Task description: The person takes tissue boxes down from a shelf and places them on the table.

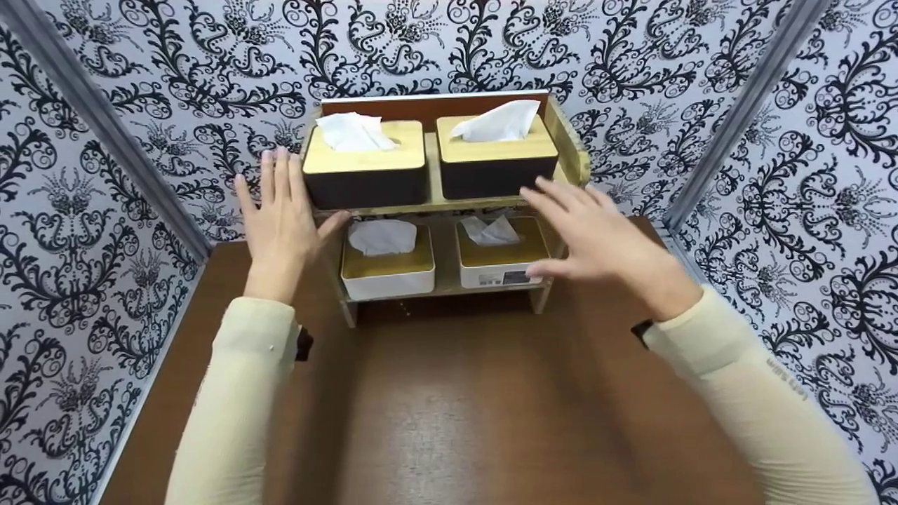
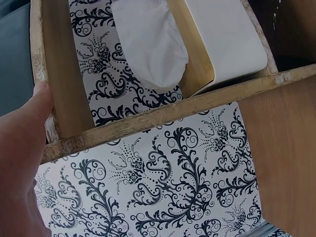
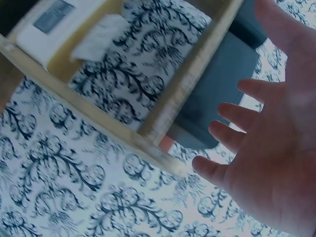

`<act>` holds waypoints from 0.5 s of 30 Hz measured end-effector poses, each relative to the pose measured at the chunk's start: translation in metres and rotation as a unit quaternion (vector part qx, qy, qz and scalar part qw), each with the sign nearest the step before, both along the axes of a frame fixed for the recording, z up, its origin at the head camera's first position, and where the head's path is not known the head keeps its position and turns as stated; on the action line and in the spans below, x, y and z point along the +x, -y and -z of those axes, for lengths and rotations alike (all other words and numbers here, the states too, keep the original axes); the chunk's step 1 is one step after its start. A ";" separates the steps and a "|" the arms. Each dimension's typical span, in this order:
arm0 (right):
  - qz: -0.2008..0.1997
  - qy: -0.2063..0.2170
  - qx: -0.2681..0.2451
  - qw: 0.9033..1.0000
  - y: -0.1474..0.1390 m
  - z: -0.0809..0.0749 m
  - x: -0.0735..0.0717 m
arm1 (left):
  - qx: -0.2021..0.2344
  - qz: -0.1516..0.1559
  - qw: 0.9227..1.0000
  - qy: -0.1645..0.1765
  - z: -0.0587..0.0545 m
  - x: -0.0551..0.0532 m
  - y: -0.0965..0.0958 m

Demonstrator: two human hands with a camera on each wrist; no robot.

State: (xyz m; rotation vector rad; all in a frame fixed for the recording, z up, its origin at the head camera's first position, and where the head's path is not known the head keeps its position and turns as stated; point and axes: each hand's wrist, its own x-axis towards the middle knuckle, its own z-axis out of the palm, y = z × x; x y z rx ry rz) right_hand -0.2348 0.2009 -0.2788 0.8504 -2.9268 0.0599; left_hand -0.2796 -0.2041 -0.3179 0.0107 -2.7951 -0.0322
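A two-tier wooden shelf (image 1: pixel 577 160) stands against the back wall. On its upper tier sit two dark tissue boxes, a left one (image 1: pixel 368 188) and a right one (image 1: pixel 498 177), both with pale wooden lids and tissue sticking out. Below them are two white tissue boxes, one at left (image 1: pixel 391 283) and one at right (image 1: pixel 473 277). My left hand (image 1: pixel 280 217) lies along the shelf's left side, fingers straight and thumb spread; in the left wrist view the thumb (image 2: pixel 39 106) meets the upper board's edge. My right hand (image 1: pixel 593 228), fingers spread, hovers by the right side, holding nothing.
The shelf stands on a brown table (image 1: pixel 435 407). Black-and-white patterned panels (image 1: pixel 231 42) enclose the back and both sides, with grey metal posts (image 1: pixel 744 105) at the corners. The lower right box bears a dark label (image 3: pixel 53 16).
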 end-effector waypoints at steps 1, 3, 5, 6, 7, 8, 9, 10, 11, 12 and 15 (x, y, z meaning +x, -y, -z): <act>0.001 0.000 -0.003 1.000 0.000 -0.005 -0.002 | 0.001 0.000 1.000 -0.002 0.000 0.000 0.000; 0.004 0.002 -0.008 1.000 0.001 -0.015 -0.007 | 0.003 0.001 1.000 -0.006 0.001 0.000 0.001; 0.009 0.008 -0.016 1.000 0.002 -0.024 -0.011 | 0.001 0.001 1.000 -0.010 0.002 0.000 0.001; 0.012 0.013 -0.019 1.000 0.002 -0.028 -0.013 | 0.001 0.001 1.000 -0.012 0.002 0.000 0.001; 0.014 0.016 -0.022 1.000 0.002 -0.031 -0.016 | -0.001 0.001 1.000 -0.013 0.002 0.000 0.000; 0.017 0.019 -0.023 0.999 0.002 -0.035 -0.018 | -0.002 0.001 1.000 -0.014 0.002 0.000 0.000; 0.020 0.022 -0.025 0.999 0.002 -0.038 -0.019 | -0.003 0.002 1.000 -0.015 0.002 0.000 0.000; 0.022 0.024 -0.024 0.999 0.001 -0.040 -0.021 | -0.004 0.002 1.000 -0.016 0.002 0.000 0.000; 0.024 0.024 -0.022 0.999 0.001 -0.043 -0.023 | -0.004 0.002 1.000 -0.017 0.002 0.000 -0.001; 0.025 0.026 -0.021 0.999 0.001 -0.045 -0.026 | -0.003 0.002 1.000 -0.017 0.002 -0.001 -0.001; 0.037 0.031 -0.016 0.999 0.002 -0.051 -0.032 | -0.001 0.002 1.000 -0.018 0.003 -0.001 -0.001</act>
